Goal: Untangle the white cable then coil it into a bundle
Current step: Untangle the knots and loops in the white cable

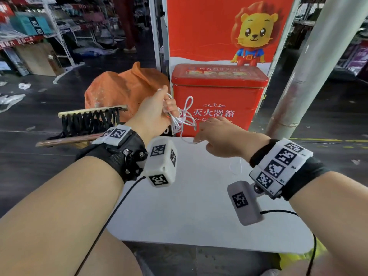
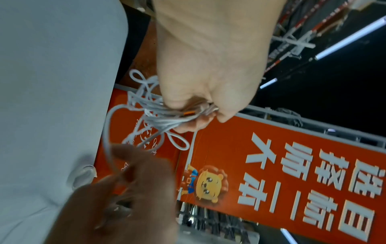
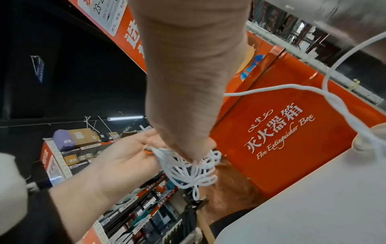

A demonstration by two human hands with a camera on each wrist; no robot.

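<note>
White cable (image 1: 182,118) is off the surface (image 1: 199,206), held in the air between both hands, in front of the red fire extinguisher box (image 1: 219,100).

Left hand (image 1: 153,114): raised, grip closed around a bunch of tangled loops. Left wrist view shows several strands gathered between thumb and fingers (image 2: 200,105), small orange tag or band in the bunch, loose loops sticking out on the far side. Right wrist view shows the same clump (image 3: 188,170) hanging from the left hand (image 3: 125,158), still knotted, loops crossing each other.

Right hand (image 1: 221,140): lower, just above the far edge of the surface, grip pinching a single strand that runs from the clump. In the right wrist view that strand (image 3: 334,102) crosses in front of the box (image 3: 282,132) with a twist in it. Right hand (image 2: 117,189) is blurred in the left wrist view; exact finger placement not readable there.

One thin loop of cable (image 1: 236,166) lies on the white surface, near the right wrist.

Behind: orange sack (image 1: 123,90) left of the box, red poster with a lion cartoon (image 1: 253,30), grey pole (image 1: 310,66) on the right. Wooden frame with black straps (image 1: 91,120) sits left of the surface.
</note>
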